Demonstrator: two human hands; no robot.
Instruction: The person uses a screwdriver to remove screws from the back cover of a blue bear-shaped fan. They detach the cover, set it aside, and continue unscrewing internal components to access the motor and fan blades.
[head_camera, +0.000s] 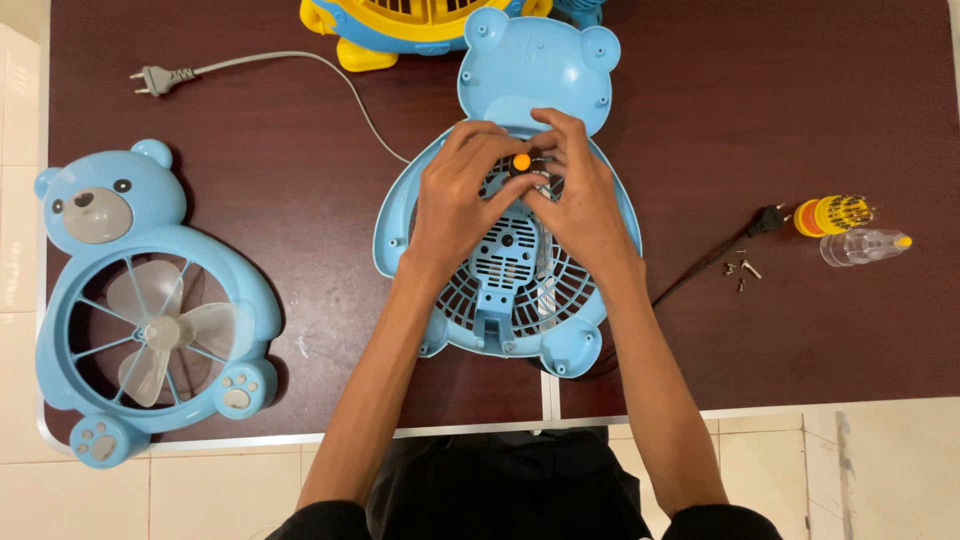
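**Head view: both hands on a small orange-topped tool over the back of a bear-shaped fan**

Head view shows the light blue bear-shaped fan back housing (530, 70) lying grille-up at the middle of the dark brown surface (300, 180). The left hand (462, 195) and the right hand (580, 200) meet over the upper part of the grille, their grips narrow, fingertips pinched together around a small tool with an orange top (521, 161). To the left lies the matching front cover with fan blades (150, 320), face up. A grey cord with plug (155, 78) runs across the far left. On the right, well apart from the hands, lie a yellow screwdriver bit set (835, 213), a clear plastic cap (862, 246) and a few loose screws (742, 270). A yellow and blue fan (400, 25) sits at the far edge.
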